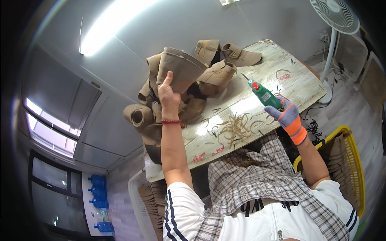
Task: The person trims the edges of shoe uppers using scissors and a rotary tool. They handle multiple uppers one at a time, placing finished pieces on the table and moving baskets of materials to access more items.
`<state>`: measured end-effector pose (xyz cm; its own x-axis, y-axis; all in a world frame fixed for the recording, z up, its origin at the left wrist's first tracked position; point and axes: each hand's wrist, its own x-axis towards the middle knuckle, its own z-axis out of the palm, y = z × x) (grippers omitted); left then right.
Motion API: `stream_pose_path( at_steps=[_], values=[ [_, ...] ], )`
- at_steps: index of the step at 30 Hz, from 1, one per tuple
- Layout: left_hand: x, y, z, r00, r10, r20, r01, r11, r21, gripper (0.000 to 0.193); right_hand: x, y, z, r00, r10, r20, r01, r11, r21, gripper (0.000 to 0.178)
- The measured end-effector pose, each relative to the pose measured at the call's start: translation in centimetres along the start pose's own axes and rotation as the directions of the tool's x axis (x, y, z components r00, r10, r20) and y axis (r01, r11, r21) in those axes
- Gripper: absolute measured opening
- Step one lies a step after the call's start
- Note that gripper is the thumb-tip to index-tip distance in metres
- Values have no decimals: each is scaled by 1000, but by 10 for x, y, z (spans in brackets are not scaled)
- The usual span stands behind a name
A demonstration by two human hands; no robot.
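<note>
My left hand [167, 94] is bare and grips a tan shoe upper [181, 66], lifted over a pile at the far left of the table, with the thumb along its outer face. Gloved in grey and orange, my right hand [288, 116] is wrapped round a green handheld power tool [263, 94] with a red button and a thin metal tip. That tip points up and left, apart from the upper. More tan shoe uppers [217, 76] lie heaped behind and beside my left hand; one with a strap [241, 55] rests farther back.
Tan and dark trimming strips [235, 127] litter the worn pale table [265, 108]. A yellow basket [354, 160] at right and a white basket [138, 197] at left hold stacked tan pieces. A white fan [334, 16] stands beyond the far right corner. Blue water jugs [97, 192] line the left wall.
</note>
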<state>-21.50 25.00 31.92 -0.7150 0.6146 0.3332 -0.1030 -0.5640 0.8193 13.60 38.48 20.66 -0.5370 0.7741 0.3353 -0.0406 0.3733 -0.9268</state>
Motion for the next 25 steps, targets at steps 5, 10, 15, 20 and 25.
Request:
stream_pose_path(
  at_steps=[5, 10, 15, 20, 25],
  values=[
    [-53, 32, -53, 935, -338, 107, 349, 823, -448, 34, -8, -15, 14, 911, -412, 23, 402, 873, -275, 50],
    [-101, 24, -100, 900, -424, 101, 397, 699, -595, 31, -16, -9, 23, 846, -518, 126, 530, 796, -293, 58],
    [-128, 21, -115, 889, -448, 88, 397, 663, -634, 33, -26, -7, 30, 833, -511, 212, 552, 786, -278, 57],
    [-137, 20, -112, 900, -404, 163, 403, 628, -666, 32, -28, -16, 32, 794, -557, 244, 607, 747, -269, 57],
    [-132, 8, -121, 880, -444, 167, 431, 600, -674, 31, -30, -21, 35, 794, -550, 260, 606, 751, -262, 56]
  ],
)
